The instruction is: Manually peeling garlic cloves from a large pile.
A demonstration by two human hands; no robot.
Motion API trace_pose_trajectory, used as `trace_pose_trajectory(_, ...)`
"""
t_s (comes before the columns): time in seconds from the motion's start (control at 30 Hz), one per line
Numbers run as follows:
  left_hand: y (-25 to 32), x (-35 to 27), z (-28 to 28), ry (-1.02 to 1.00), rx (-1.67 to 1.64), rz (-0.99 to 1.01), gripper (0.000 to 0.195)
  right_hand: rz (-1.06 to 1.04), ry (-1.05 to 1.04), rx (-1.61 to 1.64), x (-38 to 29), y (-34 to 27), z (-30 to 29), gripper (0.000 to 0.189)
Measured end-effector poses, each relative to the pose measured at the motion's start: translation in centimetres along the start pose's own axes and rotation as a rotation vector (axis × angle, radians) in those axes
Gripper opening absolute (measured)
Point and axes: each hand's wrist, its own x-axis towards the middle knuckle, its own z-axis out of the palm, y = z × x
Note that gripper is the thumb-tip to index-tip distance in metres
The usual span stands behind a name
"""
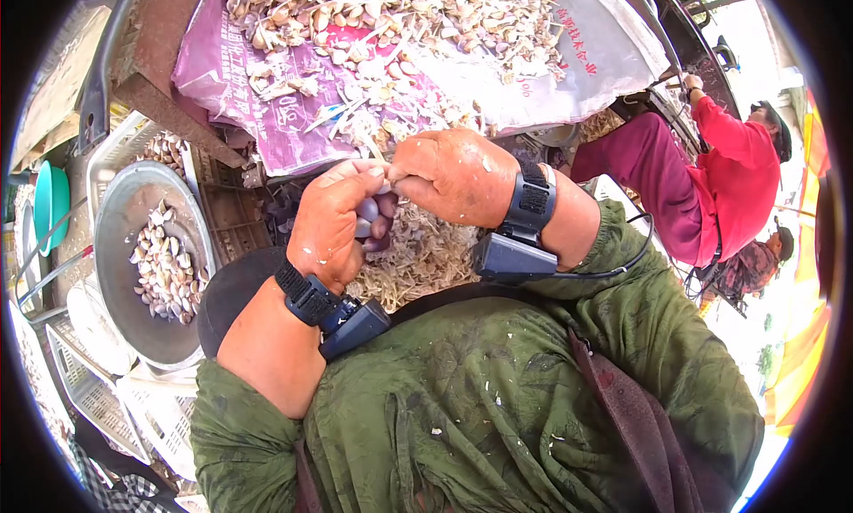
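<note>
My left hand (330,223) is curled around several pale purple garlic cloves (366,213), which show between its thumb and darkened fingers. Its thumb and forefinger meet the fingertips of my right hand (453,176), pinched on a small pale garlic piece that the fingers mostly hide. Just beyond both hands, loose cloves, dry stalks and skins form a garlic heap (400,13) on a purple and white printed woven sack (293,133). Below the hands lies a pile of dry garlic skins and stalk scraps (420,260).
At left, a grey metal basin (120,246) holds separated garlic cloves (166,266). White plastic crates (93,386) stand around it, with a teal basin (52,206) farther left. A rusty metal frame edge (180,123) borders the sack. At right sits a person in red (726,173).
</note>
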Motion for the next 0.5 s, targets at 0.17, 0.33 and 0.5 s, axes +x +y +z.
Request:
trace_pose_trajectory(0.17, 1.6, -0.9, 0.0, 0.124, -0.169, 0.149, 0.016, -0.012, -0.413, -0.336, -0.7, 3.5, -1.8, 0.005)
trace_pose_trajectory(0.33, 1.1, -0.6, -0.7, -0.009, -0.223, 0.043, 0.015, 0.074, -0.118, -0.485, 3.0, 10.6, -3.8, 0.018)
trace_pose_trajectory(0.5, 1.9, -0.1, -0.5, -0.099, -0.344, 0.050, 0.019, 0.240, -0.167, -0.585, 6.6, 17.0, -2.2, 0.026)
